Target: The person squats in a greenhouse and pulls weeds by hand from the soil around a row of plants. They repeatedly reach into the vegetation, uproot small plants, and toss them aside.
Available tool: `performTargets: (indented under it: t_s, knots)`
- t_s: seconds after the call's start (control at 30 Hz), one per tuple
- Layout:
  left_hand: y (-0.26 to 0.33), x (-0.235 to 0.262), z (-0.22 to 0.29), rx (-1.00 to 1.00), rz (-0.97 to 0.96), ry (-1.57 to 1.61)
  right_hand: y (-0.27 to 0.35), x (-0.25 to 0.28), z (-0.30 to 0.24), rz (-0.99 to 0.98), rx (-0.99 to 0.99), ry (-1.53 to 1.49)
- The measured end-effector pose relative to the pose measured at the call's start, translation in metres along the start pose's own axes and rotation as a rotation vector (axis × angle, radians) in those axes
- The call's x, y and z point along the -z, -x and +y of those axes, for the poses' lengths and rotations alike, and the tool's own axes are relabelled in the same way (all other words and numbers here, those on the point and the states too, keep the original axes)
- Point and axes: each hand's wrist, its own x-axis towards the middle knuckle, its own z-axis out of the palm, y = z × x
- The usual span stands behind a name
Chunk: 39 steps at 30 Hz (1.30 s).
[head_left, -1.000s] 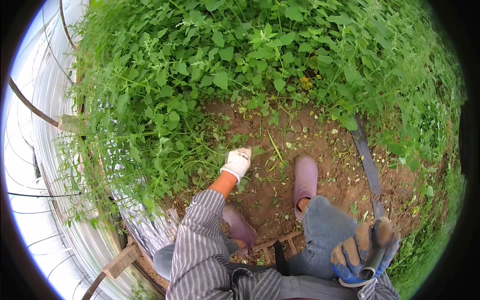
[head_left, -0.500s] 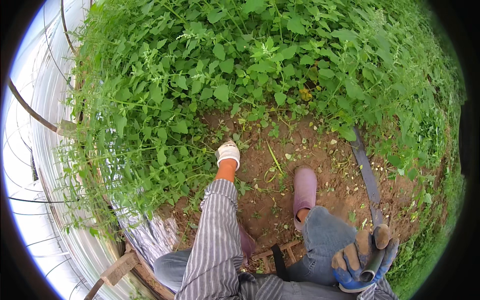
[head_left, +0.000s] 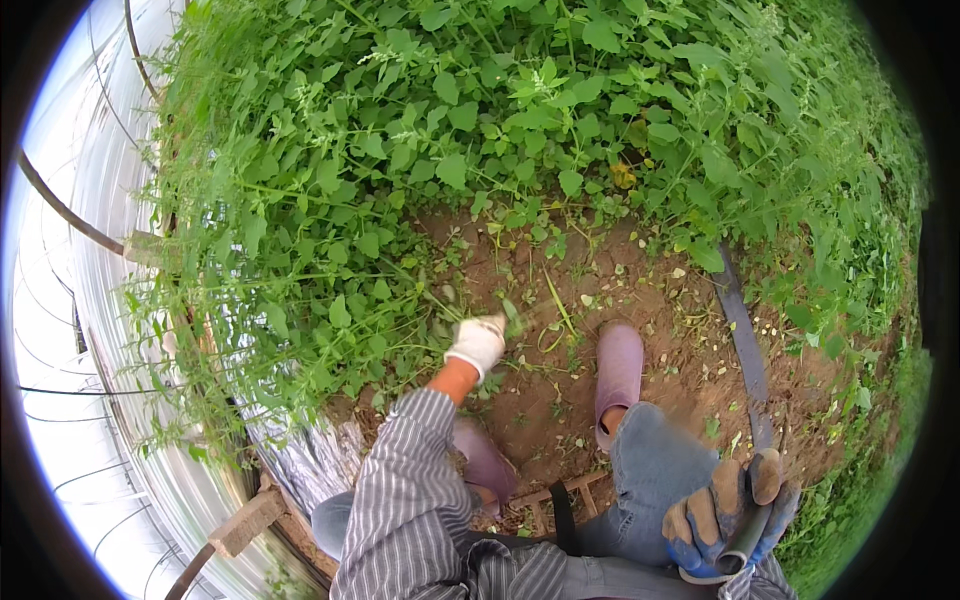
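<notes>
Compared with half a second ago, the left hand (head_left: 477, 344) has come back toward the body and a little to the right, while the right hand (head_left: 712, 515) stays near the knee.

From the left, I see first the clear plastic wall (head_left: 110, 330), then the silvery sheet (head_left: 320, 465), and beside it the thick leafy plants (head_left: 370, 180). At their edge, above the bare soil (head_left: 540, 410), is the left hand in its white glove. A small green sprig (head_left: 512, 315) is just at its fingertips. Such a sprig should be very light and soft, and easy to tear, so I think it is best taken low on the stem, near the root. Further right come the left boot (head_left: 485, 462), the right boot (head_left: 620, 370) and the black strip (head_left: 740, 330). At the far right, the right hand is wrapped firmly around a dark tube (head_left: 747, 540). The tube looks stiff and perhaps smooth; the middle of it seems the good place to hold.

The left fingers are turned away and the sprig is blurred, so I cannot tell how far they are closed, or if they really hold it. The striped sleeve (head_left: 395, 490) covers part of the left leg, and the glove hides much of the tube.
</notes>
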Motion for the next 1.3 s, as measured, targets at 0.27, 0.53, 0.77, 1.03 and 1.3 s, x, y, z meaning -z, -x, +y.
performTargets:
  t_s: [0.27, 0.53, 0.77, 1.03, 1.3]
  knots:
    - [0.04, -0.026, 0.018, -0.066, -0.036, -0.097, 0.001, 0.009, 0.003, -0.06, -0.023, -0.017]
    - [-0.027, 0.039, -0.048, 0.457, -0.115, 0.152, 0.001, 0.0, 0.003, 0.023, -0.013, 0.038]
    - [-0.041, 0.029, -0.069, 0.414, -0.224, 0.249, -0.005, 0.005, 0.006, -0.001, 0.02, 0.049]
    - [-0.013, 0.035, -0.052, 0.277, -0.125, -0.001, -0.011, -0.027, 0.004, 0.189, -0.102, 0.098]
    - [0.065, -0.015, 0.016, -0.126, -0.197, -0.064, -0.003, 0.001, 0.0, 0.027, -0.062, 0.05]
